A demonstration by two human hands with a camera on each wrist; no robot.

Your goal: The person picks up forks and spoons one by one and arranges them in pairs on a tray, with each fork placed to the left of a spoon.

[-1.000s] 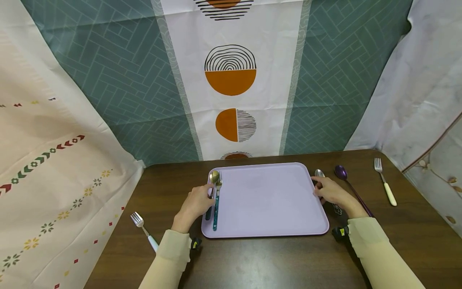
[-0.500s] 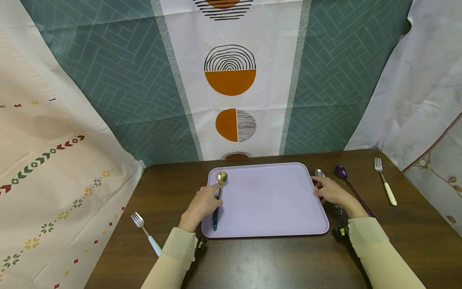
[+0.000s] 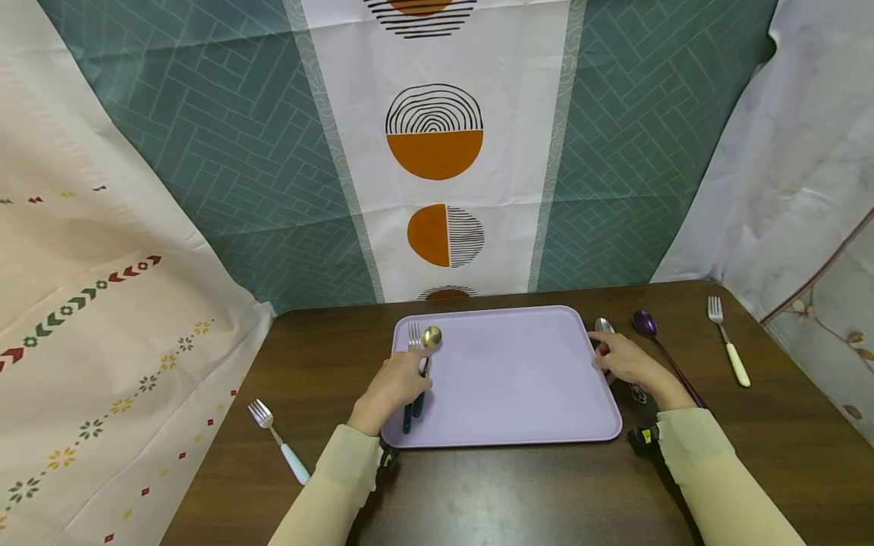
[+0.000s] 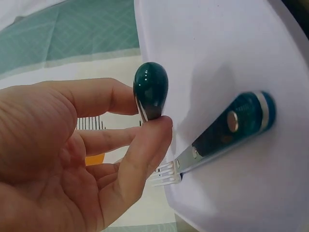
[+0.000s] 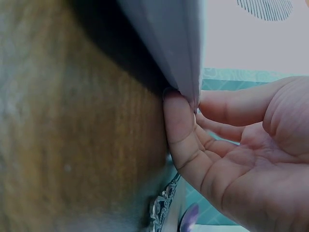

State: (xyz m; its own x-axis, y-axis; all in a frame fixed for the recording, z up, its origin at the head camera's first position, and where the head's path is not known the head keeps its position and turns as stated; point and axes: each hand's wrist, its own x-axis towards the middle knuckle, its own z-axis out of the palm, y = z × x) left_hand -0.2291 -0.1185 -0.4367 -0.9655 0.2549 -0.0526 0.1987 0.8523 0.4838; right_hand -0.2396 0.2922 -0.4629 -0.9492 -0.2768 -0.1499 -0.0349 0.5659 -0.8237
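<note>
My left hand point(image 3: 396, 381) pinches a spoon point(image 3: 432, 337) with a gold-coloured bowl and a dark green handle, over the left part of a pale lilac tray point(image 3: 519, 379). In the left wrist view the handle end of the spoon point(image 4: 151, 87) sits between thumb and fingers, lifted off the tray. Just left of it a fork point(image 3: 414, 334) lies on the tray, its riveted green handle point(image 4: 241, 118) clear in the left wrist view. At the tray's right edge, my right hand point(image 3: 623, 360) pinches the rim point(image 5: 181, 53), with a finger under it.
Right of the tray lie a silver spoon point(image 3: 604, 326) with an ornate handle, partly under the right hand, a purple spoon point(image 3: 645, 324) and a cream-handled fork point(image 3: 730, 349). A white-handled fork point(image 3: 278, 440) is at the left. Patterned cloths hang behind the wooden table point(image 3: 519, 493).
My left hand has moved right with the spoon, from the left side of the fork across to its right side. The right hand stays on the tray's rim.
</note>
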